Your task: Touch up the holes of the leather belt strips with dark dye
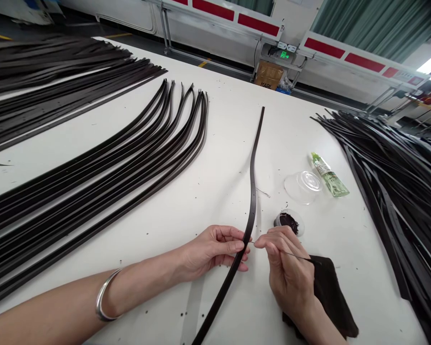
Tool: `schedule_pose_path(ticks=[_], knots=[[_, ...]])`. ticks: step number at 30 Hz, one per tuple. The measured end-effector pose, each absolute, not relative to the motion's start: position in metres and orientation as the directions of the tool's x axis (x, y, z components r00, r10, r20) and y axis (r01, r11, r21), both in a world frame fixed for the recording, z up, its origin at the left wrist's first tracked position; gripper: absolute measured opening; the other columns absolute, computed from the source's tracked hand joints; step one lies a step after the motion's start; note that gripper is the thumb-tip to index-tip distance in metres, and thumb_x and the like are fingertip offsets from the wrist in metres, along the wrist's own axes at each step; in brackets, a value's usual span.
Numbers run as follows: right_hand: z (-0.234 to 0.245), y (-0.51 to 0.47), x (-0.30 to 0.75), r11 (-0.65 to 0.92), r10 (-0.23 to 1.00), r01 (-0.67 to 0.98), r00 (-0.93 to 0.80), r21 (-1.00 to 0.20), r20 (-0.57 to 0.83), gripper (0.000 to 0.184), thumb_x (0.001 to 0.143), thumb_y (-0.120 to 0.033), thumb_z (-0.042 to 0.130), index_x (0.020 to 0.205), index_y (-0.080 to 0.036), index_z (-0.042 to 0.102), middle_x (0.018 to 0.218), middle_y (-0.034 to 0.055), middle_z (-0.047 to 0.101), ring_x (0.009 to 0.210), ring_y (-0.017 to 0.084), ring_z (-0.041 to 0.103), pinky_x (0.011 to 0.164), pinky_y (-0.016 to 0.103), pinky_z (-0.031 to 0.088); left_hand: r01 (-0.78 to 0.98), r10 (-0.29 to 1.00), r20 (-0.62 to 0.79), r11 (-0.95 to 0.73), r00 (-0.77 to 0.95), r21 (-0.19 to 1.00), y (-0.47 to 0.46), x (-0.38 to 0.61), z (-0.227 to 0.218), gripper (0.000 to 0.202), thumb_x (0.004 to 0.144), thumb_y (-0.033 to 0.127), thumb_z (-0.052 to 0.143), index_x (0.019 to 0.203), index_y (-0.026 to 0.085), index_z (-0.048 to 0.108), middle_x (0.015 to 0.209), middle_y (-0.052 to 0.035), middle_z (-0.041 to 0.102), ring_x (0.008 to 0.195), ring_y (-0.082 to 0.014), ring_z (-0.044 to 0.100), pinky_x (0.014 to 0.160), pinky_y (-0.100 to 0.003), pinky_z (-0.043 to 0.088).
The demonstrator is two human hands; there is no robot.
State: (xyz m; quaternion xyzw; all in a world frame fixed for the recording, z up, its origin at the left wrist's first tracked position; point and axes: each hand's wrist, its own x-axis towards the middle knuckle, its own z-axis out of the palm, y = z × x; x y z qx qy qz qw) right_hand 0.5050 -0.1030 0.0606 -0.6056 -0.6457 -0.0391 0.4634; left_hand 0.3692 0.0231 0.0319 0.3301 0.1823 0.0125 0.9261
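A long dark strap (pixel 252 206) with small holes along it runs from the near edge of the table up toward the far side. My left hand (pixel 221 249) pinches it between thumb and fingers. My right hand (pixel 290 266) grips a thin metal rod-like tool (pixel 297 256), its tip at the strap's right edge beside my left fingertips. Behind my right hand stands a small round tub (pixel 288 222) with dark contents. Under my right wrist lies a dark cloth (pixel 332 292).
Finished-looking dark straps (pixel 129 158) lie in rows to the left, with a larger pile (pixel 57 62) beyond. Another heap of straps (pixel 391 177) covers the right side. A clear lid (pixel 303 187) and a green glue bottle (pixel 329 175) lie nearby on the white table (pixel 165 215).
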Motion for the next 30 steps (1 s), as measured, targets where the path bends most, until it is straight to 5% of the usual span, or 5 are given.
schedule_pose_path(ticks=[30], knots=[[0.0604,-0.1054,0.5032,0.25,0.769,0.811,0.166,-0.529,0.618,0.029,0.088,0.005,0.041,0.097,-0.018,0.057,0.08,0.0023,0.067,0.077,0.016,0.057,0.073,0.034,0.045,0.078,0.164,-0.32,0.777,0.933,0.625,0.0216,0.3707,0.031,0.01,0.086,0.017,0.067,0.093,0.01,0.067,0.081,-0.0055,0.066,0.075,-0.0144,0.064,0.078,-0.036,0.059]])
